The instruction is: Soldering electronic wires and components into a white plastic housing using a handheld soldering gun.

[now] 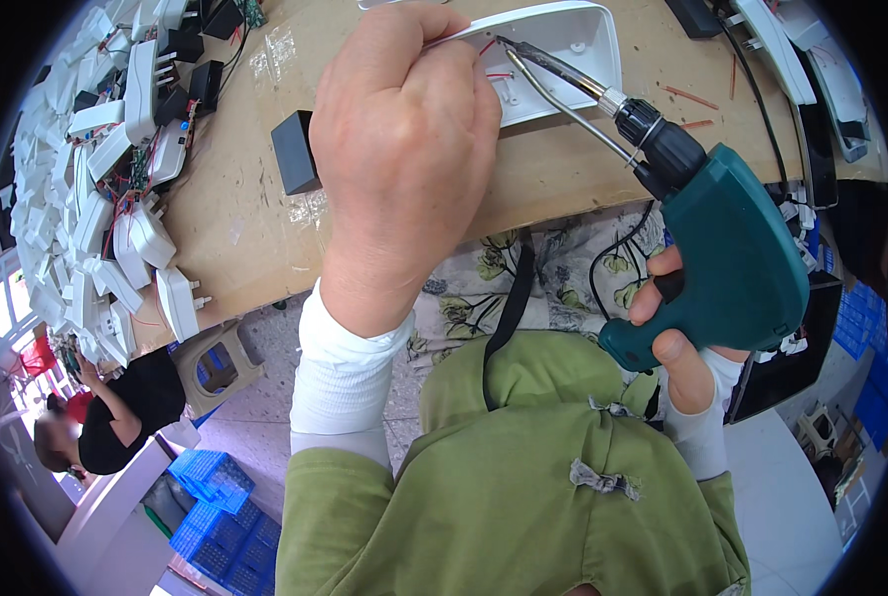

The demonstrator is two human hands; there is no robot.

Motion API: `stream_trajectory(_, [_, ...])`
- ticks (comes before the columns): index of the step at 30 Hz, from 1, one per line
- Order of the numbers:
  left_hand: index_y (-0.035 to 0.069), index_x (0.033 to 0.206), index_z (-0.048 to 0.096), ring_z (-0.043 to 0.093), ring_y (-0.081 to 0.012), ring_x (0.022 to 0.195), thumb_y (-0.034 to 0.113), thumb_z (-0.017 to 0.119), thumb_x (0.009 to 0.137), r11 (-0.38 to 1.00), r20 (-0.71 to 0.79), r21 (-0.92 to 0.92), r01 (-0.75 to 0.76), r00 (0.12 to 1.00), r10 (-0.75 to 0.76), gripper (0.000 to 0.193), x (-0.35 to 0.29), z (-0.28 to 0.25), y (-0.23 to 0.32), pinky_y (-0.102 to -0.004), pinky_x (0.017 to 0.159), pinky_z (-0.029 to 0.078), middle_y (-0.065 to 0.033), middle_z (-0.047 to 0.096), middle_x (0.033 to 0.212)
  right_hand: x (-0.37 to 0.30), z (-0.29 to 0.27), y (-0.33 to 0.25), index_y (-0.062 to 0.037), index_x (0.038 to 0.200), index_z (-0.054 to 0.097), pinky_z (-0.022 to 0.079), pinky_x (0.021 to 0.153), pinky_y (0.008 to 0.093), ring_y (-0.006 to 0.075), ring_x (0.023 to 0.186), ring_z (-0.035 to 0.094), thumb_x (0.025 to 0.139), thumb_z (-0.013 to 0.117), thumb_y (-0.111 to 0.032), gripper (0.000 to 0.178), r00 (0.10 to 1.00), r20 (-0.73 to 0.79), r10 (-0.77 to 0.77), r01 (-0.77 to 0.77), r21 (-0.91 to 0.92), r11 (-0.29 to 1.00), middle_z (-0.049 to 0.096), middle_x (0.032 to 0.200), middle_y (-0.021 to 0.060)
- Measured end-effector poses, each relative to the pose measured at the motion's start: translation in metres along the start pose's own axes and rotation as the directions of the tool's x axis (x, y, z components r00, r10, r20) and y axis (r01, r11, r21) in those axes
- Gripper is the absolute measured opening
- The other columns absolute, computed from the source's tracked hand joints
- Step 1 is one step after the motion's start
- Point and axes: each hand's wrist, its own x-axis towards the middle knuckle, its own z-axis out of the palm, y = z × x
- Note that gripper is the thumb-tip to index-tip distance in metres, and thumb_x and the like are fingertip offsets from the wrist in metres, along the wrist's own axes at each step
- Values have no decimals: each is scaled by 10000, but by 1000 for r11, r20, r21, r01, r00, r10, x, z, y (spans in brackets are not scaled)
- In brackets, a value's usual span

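My right hand [684, 370] is wrapped round the grip of a dark green soldering gun [737, 253], with a finger by its black trigger. The gun's metal tip and thin feed tube reach left into a white plastic casing [605, 60]. They meet near a short red wire [488, 47] inside it. A second red wire [502, 75] lies a little nearer to me in the casing. My left hand [404, 139] is closed at the casing's left edge, its fingertips partly hidden behind the knuckles. Just left of that wrist sits a black block [293, 154].
A large heap of white plug-in adapters [86, 199] covers the table's left side. Copper-coloured strips [690, 96] and more white casings [777, 50] lie at the right. A black cord [762, 109] runs there. Blue crates [216, 517] and a person [126, 412] are at lower left.
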Motion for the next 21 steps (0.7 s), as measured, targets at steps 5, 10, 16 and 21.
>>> stream_trajectory(5, [-7, 741, 638, 572, -181, 683, -25, 629, 669, 1000, -5, -5, -4, 1000, 4, 75, -2, 0, 1, -266, 603, 461, -73, 610, 847, -4, -3, 0, 24, 1176, 448, 467, 604, 245, 146, 729, 573, 683, 726, -233, 622, 1000, -11, 3, -3, -30, 1000, 532, 1038, 122])
stream_trajectory(10, [-9, 728, 637, 567, -181, 678, -25, 624, 672, 1000, -10, -19, 2, 1000, -2, 60, 1, 7, 0, -268, 598, 459, -74, 609, 839, -4, -18, 6, 28, 1185, 469, 488, 645, 276, 145, 736, 583, 655, 716, -80, 594, 997, 26, -76, 75, 40, 996, 561, 1075, 131])
stream_trajectory(16, [18, 681, 560, 547, -250, 700, 23, 599, 617, 999, -73, -8, -36, 997, 35, 75, 0, 5, -16, -359, 623, 419, -86, 573, 822, 17, -18, 3, 22, 1261, 376, 499, 623, 229, 139, 776, 573, 744, 724, -291, 697, 961, 163, -222, 192, 182, 964, 404, 1285, 234])
stream_trajectory(21, [11, 719, 573, 578, -275, 724, 20, 601, 655, 1000, -70, 21, 6, 998, -4, 70, -11, 5, -15, -365, 628, 466, -130, 592, 863, 44, 9, 4, -17, 1361, 209, 488, 796, 235, 245, 1154, 465, 800, 662, -231, 752, 952, 133, -276, 173, 509, 843, 127, 1432, 244])
